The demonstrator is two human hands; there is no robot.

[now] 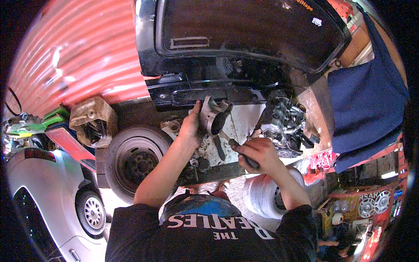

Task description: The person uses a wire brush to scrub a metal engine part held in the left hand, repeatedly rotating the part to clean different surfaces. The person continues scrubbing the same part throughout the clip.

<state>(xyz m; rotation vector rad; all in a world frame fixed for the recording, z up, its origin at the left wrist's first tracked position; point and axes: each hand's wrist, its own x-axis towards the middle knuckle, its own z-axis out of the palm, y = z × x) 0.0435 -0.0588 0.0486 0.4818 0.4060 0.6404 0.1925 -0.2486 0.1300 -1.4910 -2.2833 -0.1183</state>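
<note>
In front of me, above the workbench, my left hand [192, 125] is closed round a grey metal engine part [211, 114], which has a dark, rounded face on its right side. My right hand [262, 153] grips a dark-handled tool [249, 161] just right of and below that part. The tool's working end is too small and dim to tell its kind. Below the two hands, a flat dark piece [219, 148] lies on the stained white board [246, 114]. Small metal parts [201, 163] sit near the bench's front edge.
A larger engine assembly [283, 117] stands to the right on the bench. Behind it is a black car hatch [196, 89]. A tyre [115, 163] leans at left; another wheel [259, 194] is below the bench. A blue cloth [364, 105] hangs right; a silver car [52, 192] stands left.
</note>
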